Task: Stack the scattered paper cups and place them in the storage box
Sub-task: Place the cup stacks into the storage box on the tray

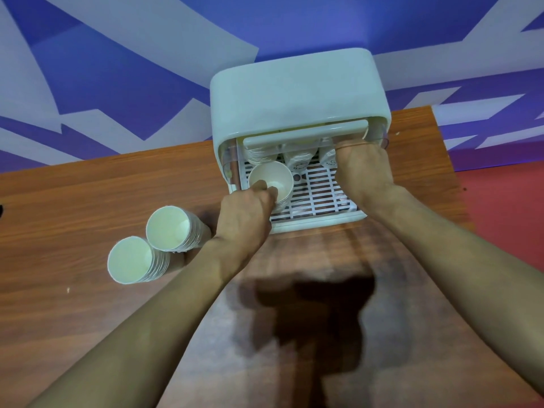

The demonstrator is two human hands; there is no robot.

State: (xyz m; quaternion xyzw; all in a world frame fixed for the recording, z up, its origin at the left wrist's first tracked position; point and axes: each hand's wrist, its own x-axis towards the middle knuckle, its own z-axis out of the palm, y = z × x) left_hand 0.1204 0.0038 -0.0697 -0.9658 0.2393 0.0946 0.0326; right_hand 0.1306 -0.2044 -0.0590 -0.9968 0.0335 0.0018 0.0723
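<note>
White plastic and pale paper throughout. Found the box (297,89) at the far edge of the wood table (88,201), door (306,132) swung up, slatted rack (321,189) exposed. Held one stack (272,179) upright at the front left of the rack with the left hand (247,210), thumb and fingertips pinched over the near rim. Reached the right hand (363,169) in on the right side under the door; fingers hidden, so could not tell whether closed on anything or merely resting there. Counted three back stacks (300,157) already in a row at the rear, and two spare stacks (167,228) lying tilted on the table to the left, touching each other, not yet stored.

Judged the step in hand to be seating the held stack:
- best lowered straight, base flat on the slats, not caught in a gap
- best slid back beside the rear row before letting go, keeping room in front for the two spares
- best kept light at the rim, to avoid crushing thin paper

Noticed dark print on the rear cups; too small and too cut off to read. Saw no brand on the box.
</note>
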